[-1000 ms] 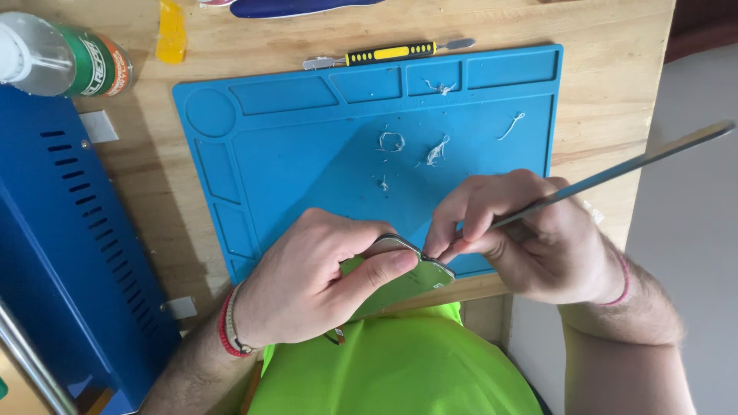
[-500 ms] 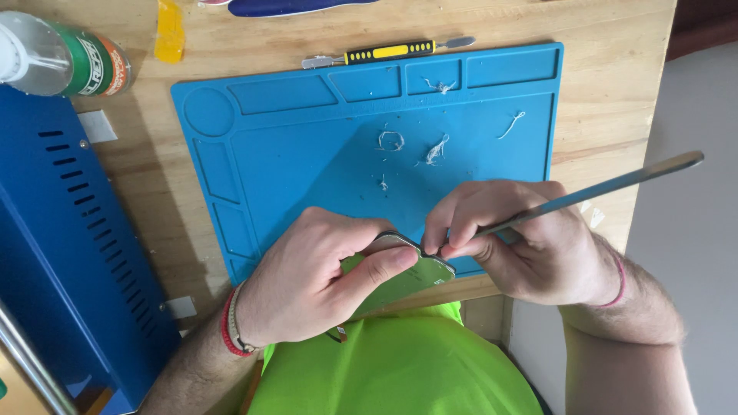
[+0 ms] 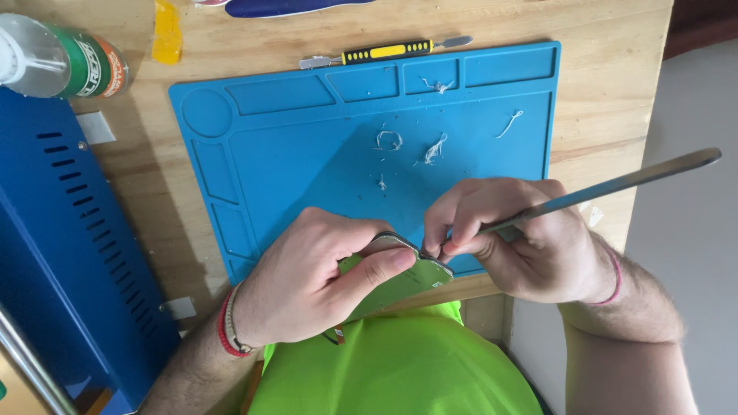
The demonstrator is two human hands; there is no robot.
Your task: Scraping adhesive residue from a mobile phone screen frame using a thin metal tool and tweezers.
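Note:
My left hand grips a small flat device with a green back at the near edge of the blue work mat, thumb laid across its top. My right hand pinches a long thin metal spatula, whose tip meets the device's upper edge between my fingers. The spatula's handle sticks out to the right, past the table edge. Much of the device is hidden under my left fingers.
Bits of whitish residue lie on the mat. A yellow-and-black pry tool rests behind the mat. A bottle stands at the far left, above a blue metal box. A yellow pick lies on the wooden table.
The spatula's handle has swung down and then back up slightly while its tip stays at the device's edge. My left hand has kept its hold.

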